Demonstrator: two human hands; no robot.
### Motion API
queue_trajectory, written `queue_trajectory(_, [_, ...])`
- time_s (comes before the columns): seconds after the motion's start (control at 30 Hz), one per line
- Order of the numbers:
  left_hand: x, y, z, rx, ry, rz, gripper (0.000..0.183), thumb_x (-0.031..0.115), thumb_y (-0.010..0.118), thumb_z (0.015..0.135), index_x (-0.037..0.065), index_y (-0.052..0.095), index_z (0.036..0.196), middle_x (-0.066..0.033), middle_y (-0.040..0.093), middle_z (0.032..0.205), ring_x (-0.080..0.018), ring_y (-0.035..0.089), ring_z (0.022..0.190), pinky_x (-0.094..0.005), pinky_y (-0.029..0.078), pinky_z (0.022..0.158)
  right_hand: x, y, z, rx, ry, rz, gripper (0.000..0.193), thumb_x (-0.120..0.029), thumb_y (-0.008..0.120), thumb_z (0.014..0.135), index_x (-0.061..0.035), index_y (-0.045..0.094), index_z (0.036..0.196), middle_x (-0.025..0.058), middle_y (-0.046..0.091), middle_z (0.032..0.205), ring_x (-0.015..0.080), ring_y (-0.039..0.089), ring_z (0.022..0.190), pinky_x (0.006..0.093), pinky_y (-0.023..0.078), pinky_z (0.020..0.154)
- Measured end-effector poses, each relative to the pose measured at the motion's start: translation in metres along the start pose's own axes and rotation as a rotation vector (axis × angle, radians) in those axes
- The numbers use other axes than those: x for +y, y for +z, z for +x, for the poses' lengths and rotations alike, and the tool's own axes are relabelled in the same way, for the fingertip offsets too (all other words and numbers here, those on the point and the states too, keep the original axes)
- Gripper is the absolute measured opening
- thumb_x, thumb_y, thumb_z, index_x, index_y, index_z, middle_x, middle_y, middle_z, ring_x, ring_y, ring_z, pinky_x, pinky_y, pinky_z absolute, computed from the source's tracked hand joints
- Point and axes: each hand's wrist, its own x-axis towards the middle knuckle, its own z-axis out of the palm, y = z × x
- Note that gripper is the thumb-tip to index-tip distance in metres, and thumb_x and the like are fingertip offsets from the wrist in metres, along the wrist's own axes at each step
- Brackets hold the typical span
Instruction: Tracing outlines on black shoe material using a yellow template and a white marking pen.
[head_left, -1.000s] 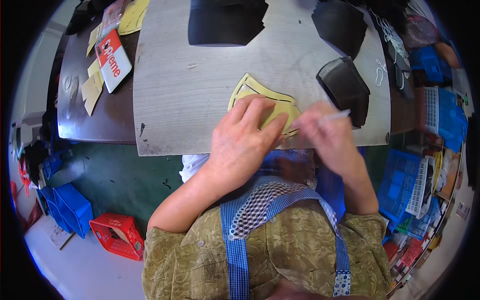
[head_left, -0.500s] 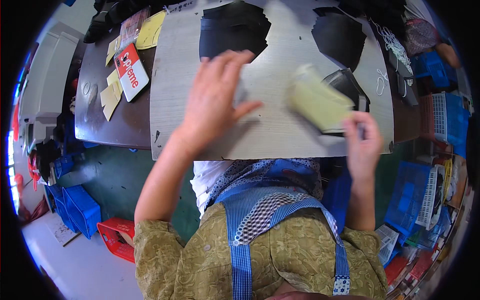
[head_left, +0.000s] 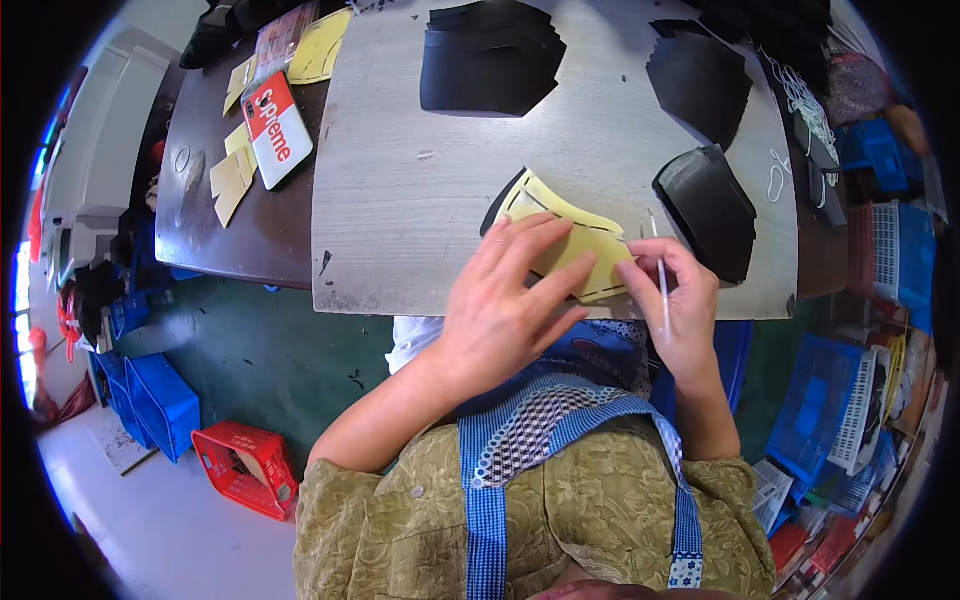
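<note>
Hidden under the left hand [head_left: 505,300]: most of the lower half of the yellow template [head_left: 570,232], plus nearly all of the black piece [head_left: 497,207] beneath it (only a dark sliver peeking out at the template's left edge). Hard to make out: the tip of the pen [head_left: 660,275], thin and pale, lost against the board where it meets the template's right corner. Cut off by the dark fisheye rim: the far right shelves and bins.

Left hand flat, fingers spread apart, pressing down on the template, fingertips reaching toward its middle. Right hand [head_left: 680,305] closed together in a pinch around the pen, shaft upright between thumb and fingers, just beside the template's right end and touching or nearly touching its edge (cannot tell which). Template lying near the board's front edge, between the two hands, directly ahead of the apron.

Pale grey board [head_left: 400,190] resting on a dark brown table [head_left: 220,230]. Stacks of black cut pieces [head_left: 490,60] at the board's far side, another curved black stack [head_left: 710,210] just right of the template. On the table to the left: small yellow shapes [head_left: 232,180] and a red-and-white card [head_left: 277,128]. Below, green floor, blue crates [head_left: 150,400] and a red basket [head_left: 245,465] at lower left.
</note>
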Motion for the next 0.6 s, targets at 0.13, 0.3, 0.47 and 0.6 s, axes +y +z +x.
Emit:
queue_trajectory(0.13, [-0.003, 0.005, -0.007, 0.002, -0.017, -0.002, 0.046, 0.021, 0.083, 0.085, 0.014, 0.073, 0.129, -0.018, 0.059, 0.14, -0.0403, 0.055, 0.136, -0.0519, 0.048, 0.111, -0.003, 0.009, 0.002, -0.026, -0.192, -0.332, 0.023, -0.012, 0.081, 0.092, -0.0013, 0.071, 0.11, 0.0116, 0.069, 0.086, 0.0218, 0.068, 0.076, 0.0328, 0.053, 0.07])
queue_trajectory(0.3, [-0.008, 0.0, -0.014, -0.013, -0.031, 0.027, 0.042, 0.021, 0.081, 0.087, 0.014, 0.073, 0.128, -0.0183, 0.059, 0.141, -0.0396, 0.055, 0.136, -0.052, 0.048, 0.112, -0.012, 0.012, 0.015, 0.041, -0.289, -0.21, 0.026, -0.018, 0.076, 0.099, -0.0002, 0.069, 0.117, 0.011, 0.064, 0.092, 0.0197, 0.065, 0.082, 0.0296, 0.052, 0.075])
queue_trajectory(0.47, [-0.009, 0.004, -0.018, -0.015, -0.04, 0.049, 0.037, 0.023, 0.079, 0.089, 0.015, 0.074, 0.124, -0.0185, 0.059, 0.141, -0.0383, 0.056, 0.137, -0.0546, 0.043, 0.118, -0.026, 0.022, 0.047, -0.098, -0.167, 0.157, 0.025, -0.023, 0.066, 0.107, 0.0015, 0.072, 0.111, 0.0107, 0.07, 0.095, 0.0155, 0.067, 0.087, 0.0294, 0.054, 0.077])
queue_trajectory(0.6, [-0.011, 0.002, -0.02, -0.069, -0.007, 0.083, 0.035, 0.023, 0.078, 0.09, 0.014, 0.073, 0.124, -0.0176, 0.058, 0.143, -0.0381, 0.055, 0.139, -0.0549, 0.043, 0.119, -0.034, 0.073, 0.076, -0.294, -0.49, 0.004, 0.026, -0.022, 0.062, 0.108, -0.001, 0.075, 0.098, 0.0123, 0.073, 0.091, 0.0223, 0.071, 0.083, 0.0335, 0.055, 0.073])
